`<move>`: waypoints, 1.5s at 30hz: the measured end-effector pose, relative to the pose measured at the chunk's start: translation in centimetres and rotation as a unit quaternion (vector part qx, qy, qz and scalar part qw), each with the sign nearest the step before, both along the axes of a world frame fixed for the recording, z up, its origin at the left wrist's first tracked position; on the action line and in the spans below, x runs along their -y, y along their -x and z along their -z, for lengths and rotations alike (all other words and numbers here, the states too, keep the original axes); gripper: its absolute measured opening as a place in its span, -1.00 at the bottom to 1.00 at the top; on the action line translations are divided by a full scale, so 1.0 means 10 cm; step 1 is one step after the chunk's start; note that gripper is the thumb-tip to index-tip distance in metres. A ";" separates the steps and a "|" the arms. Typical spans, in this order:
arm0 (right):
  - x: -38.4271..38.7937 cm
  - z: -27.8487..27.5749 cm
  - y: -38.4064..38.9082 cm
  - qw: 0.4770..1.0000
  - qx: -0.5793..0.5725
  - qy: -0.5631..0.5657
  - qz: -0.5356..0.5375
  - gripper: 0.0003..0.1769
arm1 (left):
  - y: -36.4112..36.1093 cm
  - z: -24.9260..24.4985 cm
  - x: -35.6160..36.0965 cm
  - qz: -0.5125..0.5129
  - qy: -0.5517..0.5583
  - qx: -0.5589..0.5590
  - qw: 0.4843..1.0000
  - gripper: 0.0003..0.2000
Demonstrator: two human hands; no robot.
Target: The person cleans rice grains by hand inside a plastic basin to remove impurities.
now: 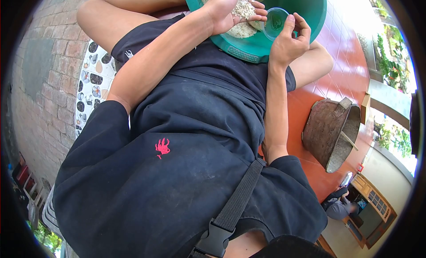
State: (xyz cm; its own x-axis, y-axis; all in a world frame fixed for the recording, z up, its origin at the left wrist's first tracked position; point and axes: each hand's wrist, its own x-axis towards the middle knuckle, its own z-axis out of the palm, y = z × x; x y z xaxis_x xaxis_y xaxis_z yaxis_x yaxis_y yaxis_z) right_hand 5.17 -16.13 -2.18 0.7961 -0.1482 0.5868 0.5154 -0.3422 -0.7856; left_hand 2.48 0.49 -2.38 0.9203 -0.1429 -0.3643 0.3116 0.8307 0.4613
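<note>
My left hand [218, 13] is palm up over a green plastic basin [242, 54], its fingers stretched to the right. A small heap of white rice grains [243, 9] lies in the palm and on the fingers. My right hand [290, 41] pinches the rim of a round, clear plastic container [276, 23] between thumb and fingers. The container is tilted over the basin beside my left fingertips, and its depth is hard to judge. More rice [242, 31] sits in the basin below my left hand. The basin rests at my lap, with its far side cut off by the frame's top edge.
A large, worn brown pot [326, 131] with a stick [349, 140] in it lies on the red tiled floor [295, 111] to the right. Brick paving [49, 111] and a pebble-patterned strip [93, 76] run along the left. Another person [339, 209] is at the lower right.
</note>
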 end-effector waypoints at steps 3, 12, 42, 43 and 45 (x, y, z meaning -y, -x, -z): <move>0.00 -0.01 0.05 0.990 0.058 0.072 -0.109 -0.87 | 0.02 -0.03 0.01 -0.009 0.002 0.002 1.000 -0.42; -0.15 -0.05 0.08 0.907 0.236 0.261 -0.230 -0.70 | -0.03 0.16 -0.05 0.026 0.009 0.064 0.998 -0.38; -0.15 0.05 0.05 0.930 0.153 0.228 -0.243 -0.89 | -0.05 0.29 -0.04 0.035 0.016 0.086 0.996 -0.46; -0.14 0.05 0.05 0.935 0.140 0.211 -0.247 -0.90 | -0.06 0.31 -0.04 0.022 0.013 0.070 0.997 -0.46; -0.13 0.04 0.06 0.940 0.125 0.203 -0.245 -0.89 | 0.03 0.11 0.00 0.006 -0.004 0.048 0.999 -0.47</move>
State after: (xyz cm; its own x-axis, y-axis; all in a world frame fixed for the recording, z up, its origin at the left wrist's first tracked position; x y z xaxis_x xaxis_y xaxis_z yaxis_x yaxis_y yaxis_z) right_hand 4.60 -14.82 -2.54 0.5405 0.4773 0.6929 0.8401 -0.2605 -0.4758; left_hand 2.18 0.46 -3.43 0.9494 -0.1512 -0.2751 0.2749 0.8239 0.4957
